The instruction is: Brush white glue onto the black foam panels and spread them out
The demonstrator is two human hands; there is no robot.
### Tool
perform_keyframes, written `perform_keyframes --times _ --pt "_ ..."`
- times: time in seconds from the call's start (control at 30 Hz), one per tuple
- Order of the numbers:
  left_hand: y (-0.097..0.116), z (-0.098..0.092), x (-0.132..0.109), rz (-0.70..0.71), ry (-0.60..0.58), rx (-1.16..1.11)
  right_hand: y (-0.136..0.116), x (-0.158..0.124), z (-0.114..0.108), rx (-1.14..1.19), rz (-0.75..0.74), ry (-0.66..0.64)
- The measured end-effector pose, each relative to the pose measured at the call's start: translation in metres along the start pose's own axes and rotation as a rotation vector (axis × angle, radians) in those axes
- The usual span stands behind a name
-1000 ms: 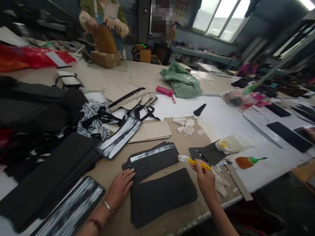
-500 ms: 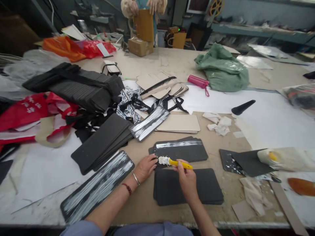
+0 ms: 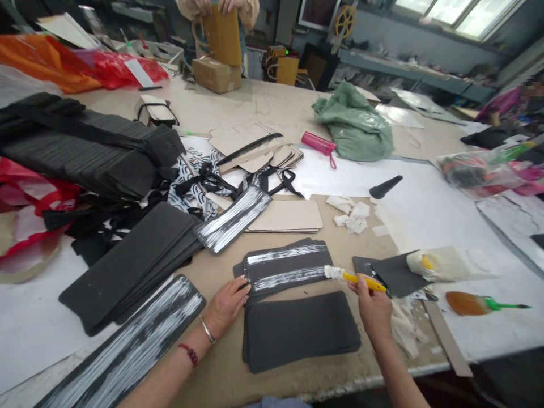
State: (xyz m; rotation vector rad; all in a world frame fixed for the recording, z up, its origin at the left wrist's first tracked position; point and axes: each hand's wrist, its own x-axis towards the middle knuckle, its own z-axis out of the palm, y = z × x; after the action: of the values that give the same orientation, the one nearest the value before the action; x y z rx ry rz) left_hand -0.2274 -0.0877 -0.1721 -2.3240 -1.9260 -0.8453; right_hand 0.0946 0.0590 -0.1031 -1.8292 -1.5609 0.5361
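My right hand (image 3: 374, 303) is closed round the yellow handle of a paintbrush (image 3: 361, 280), its bristles thick with white paste. The brush tip lies at the right end of a black panel (image 3: 289, 263), which bears two white streaks along its length. At that panel's left edge rest the fingertips of my left hand (image 3: 227, 303), fingers stretched out and close together. More black panels peek out beneath it. Nearer to me is a stack of plain black panels (image 3: 301, 331). White streaks also cover a long panel (image 3: 140, 345) at the left and a smaller panel (image 3: 233, 220) farther back.
Plain black panels (image 3: 131, 260) lie fanned at left, below a large strapped bundle (image 3: 85, 141). A paste container (image 3: 425, 262) lies on its side at right, near an orange-brown bottle (image 3: 467, 303). Beyond are crumpled tissues (image 3: 351, 214) and a green bag (image 3: 357, 124). Across the table, a person's hands hold a yellow-brown piece (image 3: 223, 37).
The brush has swept rightward along the panel, leaving a second white streak. My left hand stays at the panel's left edge. The view has turned to the right.
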Motion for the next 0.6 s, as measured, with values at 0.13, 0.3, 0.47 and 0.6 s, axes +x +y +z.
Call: perform_keyframes --times 0.13,0.3,0.47,0.6 --pt "-0.001 0.001 -0.001 -0.013 -0.001 -0.016 -0.004 0.003 -0.003 -0.112 -0.238 0.104" --pt "0.0 0.002 0.0 -0.008 0.025 0.006 -0.024 -0.035 0.013 -0.112 -0.642 -0.023" --pt "0.0 0.003 0.0 0.008 0.04 0.027 -0.037 -0.04 0.02 -0.008 -0.73 -0.165" --pt "-0.001 0.003 0.001 0.006 0.048 0.036 -0.031 -0.003 0.028 -0.044 -0.725 0.0"
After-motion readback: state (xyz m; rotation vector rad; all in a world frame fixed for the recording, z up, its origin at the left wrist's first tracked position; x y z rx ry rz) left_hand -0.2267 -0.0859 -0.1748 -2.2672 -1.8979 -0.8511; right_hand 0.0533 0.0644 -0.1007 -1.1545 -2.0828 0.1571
